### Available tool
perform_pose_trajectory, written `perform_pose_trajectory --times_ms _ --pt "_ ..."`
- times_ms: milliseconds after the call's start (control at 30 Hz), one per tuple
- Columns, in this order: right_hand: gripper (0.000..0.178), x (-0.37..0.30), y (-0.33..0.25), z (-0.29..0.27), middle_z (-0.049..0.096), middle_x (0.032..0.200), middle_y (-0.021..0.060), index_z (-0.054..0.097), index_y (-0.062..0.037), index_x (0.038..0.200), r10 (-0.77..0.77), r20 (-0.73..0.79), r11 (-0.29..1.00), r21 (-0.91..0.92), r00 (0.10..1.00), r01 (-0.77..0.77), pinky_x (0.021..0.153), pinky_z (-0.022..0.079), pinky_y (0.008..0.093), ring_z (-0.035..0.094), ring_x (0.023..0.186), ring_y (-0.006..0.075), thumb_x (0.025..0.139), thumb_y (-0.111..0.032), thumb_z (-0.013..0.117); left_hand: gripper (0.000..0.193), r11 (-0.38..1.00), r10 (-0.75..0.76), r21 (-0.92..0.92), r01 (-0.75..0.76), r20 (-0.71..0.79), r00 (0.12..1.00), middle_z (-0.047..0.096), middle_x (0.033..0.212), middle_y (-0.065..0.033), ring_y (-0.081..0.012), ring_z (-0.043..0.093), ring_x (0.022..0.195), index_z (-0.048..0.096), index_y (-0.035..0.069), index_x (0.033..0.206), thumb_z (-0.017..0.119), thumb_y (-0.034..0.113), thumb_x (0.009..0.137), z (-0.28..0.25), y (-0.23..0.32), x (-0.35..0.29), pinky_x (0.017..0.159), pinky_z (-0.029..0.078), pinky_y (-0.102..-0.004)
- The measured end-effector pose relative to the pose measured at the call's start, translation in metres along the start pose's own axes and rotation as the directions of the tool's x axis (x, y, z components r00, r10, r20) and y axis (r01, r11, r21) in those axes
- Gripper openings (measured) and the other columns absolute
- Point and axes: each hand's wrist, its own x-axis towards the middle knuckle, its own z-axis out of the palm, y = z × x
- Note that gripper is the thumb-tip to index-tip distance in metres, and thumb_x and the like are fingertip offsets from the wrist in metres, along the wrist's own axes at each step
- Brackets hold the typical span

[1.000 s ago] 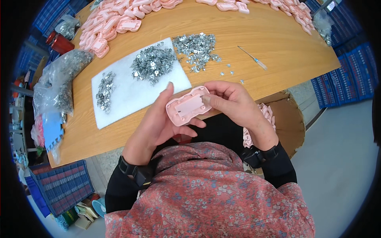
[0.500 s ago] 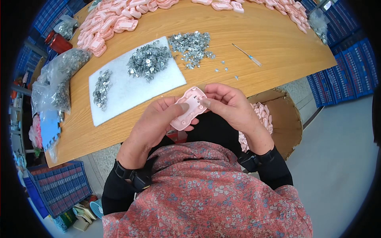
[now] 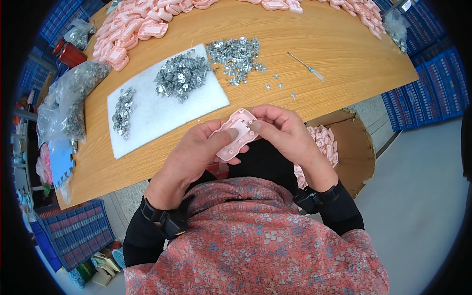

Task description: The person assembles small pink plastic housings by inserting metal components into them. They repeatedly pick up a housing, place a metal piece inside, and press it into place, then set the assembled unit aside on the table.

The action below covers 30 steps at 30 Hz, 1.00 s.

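Note:
A pink plastic housing shell (image 3: 235, 142) is held between my two hands above my lap, just off the table's near edge, its hollow side facing up. My left hand (image 3: 196, 147) grips its lower left part, the thumb pressed on the inside and fingers beneath. Closed on the upper right end is my right hand (image 3: 281, 130), thumb and fingers pinching near the rim. A small dark slot or piece shows inside the shell near the right thumb; whether a metal part is there is too small to tell.
A white foam mat (image 3: 162, 120) bears two heaps of small metal pieces (image 3: 182, 73); another heap (image 3: 236, 56) lies beside it. A screwdriver (image 3: 307, 67) rests to the right. Pink shells (image 3: 130, 29) pile along the far side. A cardboard box (image 3: 356, 152) of pink parts stands below right.
Both hands still hold the pink shell in nearly the same pose. The view has shifted slightly; no thing has been taken up or let go.

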Motion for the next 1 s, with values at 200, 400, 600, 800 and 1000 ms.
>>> perform_pose_trajectory --times_ms 200,400,600,800,1000 --pt "0.028 0.0 -0.002 -0.003 0.069 0.107 0.0059 0.062 0.006 0.121 0.017 0.016 0.999 -0.037 1.0 -0.016 0.083 0.053 0.0233 0.065 0.093 0.0076 0.098 -0.009 0.062 0.035 0.998 -0.011 0.064 0.011 -0.001 1.0 0.071 0.098 -0.0068 -0.0109 0.068 0.078 0.062 0.002 0.125 0.058 0.027 0.101 0.001 0.003 0.001 0.061 0.053 -0.021" --pt "0.03 0.002 -0.003 -0.006 0.07 0.106 0.0043 0.063 0.0039 0.122 0.042 0.032 0.997 0.057 0.999 -0.044 0.083 0.053 0.024 0.065 0.093 0.0079 0.097 -0.012 0.065 0.035 0.998 0.007 0.06 -0.008 0.011 1.0 0.071 0.098 -0.0063 -0.0112 0.068 0.078 0.062 0.002 0.125 0.058 0.027 0.101 0.0 0.004 0.002 0.064 0.054 -0.021" --pt "0.032 -0.002 -0.01 -0.005 0.069 0.111 0.0075 0.06 0.0061 0.126 0.014 0.015 0.998 0.055 1.0 -0.014 0.086 0.053 0.0239 0.065 0.097 0.0092 0.1 -0.012 0.062 0.035 0.999 0.012 0.04 -0.013 0.022 1.0 0.071 0.098 -0.0077 -0.012 0.068 0.079 0.062 0.0 0.125 0.058 0.025 0.101 0.003 0.009 0.003 0.068 0.056 -0.022" --pt "0.027 -0.002 -0.001 -0.005 0.07 0.102 0.0046 0.063 0.0062 0.118 -0.02 -0.004 1.0 0.002 1.0 0.02 0.08 0.053 0.0219 0.065 0.09 0.007 0.099 -0.013 0.064 0.033 0.997 -0.002 0.078 0.0 0.018 1.0 0.071 0.1 -0.0089 -0.0124 0.068 0.084 0.062 -0.002 0.124 0.058 0.022 0.101 0.007 0.01 0.001 0.072 0.057 -0.0236" --pt "0.027 0.0 -0.003 -0.003 0.069 0.096 0.0013 0.066 0.0046 0.114 0.006 -0.065 0.994 -0.105 0.998 -0.013 0.077 0.052 0.0209 0.063 0.085 0.0052 0.098 -0.017 0.066 0.032 0.988 0.06 0.14 -0.062 0.013 0.998 0.072 0.097 -0.0078 -0.0101 0.068 0.078 0.063 -0.001 0.12 0.06 0.024 0.101 0.011 0.007 0.004 0.069 0.058 -0.023"
